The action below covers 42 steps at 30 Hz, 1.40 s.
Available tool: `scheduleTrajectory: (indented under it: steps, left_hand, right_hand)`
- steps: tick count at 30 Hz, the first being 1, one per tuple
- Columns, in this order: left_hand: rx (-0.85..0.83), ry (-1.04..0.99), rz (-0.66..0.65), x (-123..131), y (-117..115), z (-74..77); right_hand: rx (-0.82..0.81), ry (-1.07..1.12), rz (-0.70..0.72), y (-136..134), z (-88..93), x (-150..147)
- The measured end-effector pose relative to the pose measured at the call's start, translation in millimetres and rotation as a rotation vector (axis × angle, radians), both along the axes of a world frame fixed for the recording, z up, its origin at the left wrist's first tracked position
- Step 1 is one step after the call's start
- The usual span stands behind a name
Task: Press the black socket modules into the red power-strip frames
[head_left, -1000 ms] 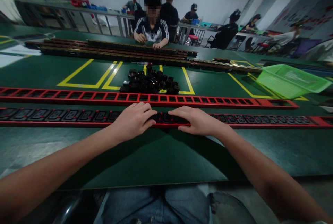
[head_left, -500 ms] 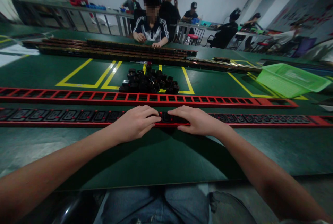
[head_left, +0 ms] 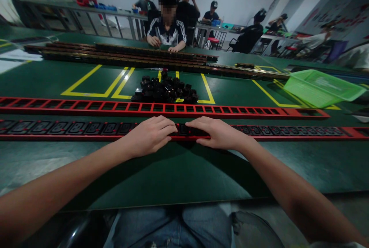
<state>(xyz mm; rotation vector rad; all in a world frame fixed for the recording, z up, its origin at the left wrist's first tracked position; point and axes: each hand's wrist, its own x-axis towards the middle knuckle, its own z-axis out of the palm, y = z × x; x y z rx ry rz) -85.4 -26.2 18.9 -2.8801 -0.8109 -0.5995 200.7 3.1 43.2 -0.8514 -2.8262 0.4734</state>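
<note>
A long red frame [head_left: 86, 138] lies across the table in front of me, lined with black socket-like pieces [head_left: 76, 127]. Over its middle rests my left hand [head_left: 151, 136], palm down, fingers stretched out and thumb apart. My right hand [head_left: 216, 134] lies over the same frame a little to the right, its fingers extended and thumb spread at the near edge. Between the two sets of fingertips shows one black socket piece [head_left: 183, 129] in the frame. Both hands touch the frame or its pieces; what lies beneath the palms is hidden.
Just behind runs a second red frame [head_left: 291, 112] with open slots. Beyond it sit a pile of black parts [head_left: 161, 91], long dark strips [head_left: 129, 56] and a tilted green basket [head_left: 323, 90]. A person [head_left: 167, 29] sits across the table; several others work farther back.
My hands stay almost in place, the left shifting very slightly left. In the background, a person's arms have risen toward the head.
</note>
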Motion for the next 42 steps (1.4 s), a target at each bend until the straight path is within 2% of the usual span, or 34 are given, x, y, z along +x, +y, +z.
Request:
scheduleTrajectory:
  steps: [11,22,42]
  left_hand:
    - [0.009,-0.043,0.004,3.1,-1.6,3.6]
    - [0.051,-0.004,-0.001,-0.2,-0.8,3.0]
    - [0.021,-0.012,0.026,-0.4,-0.4,2.5]
  right_hand:
    - [-0.004,0.004,-0.005,-0.2,0.3,-0.2]
    - [0.001,-0.018,-0.007,0.7,-0.2,-0.4]
    - [0.0,-0.012,0.003,0.8,-0.6,0.3]
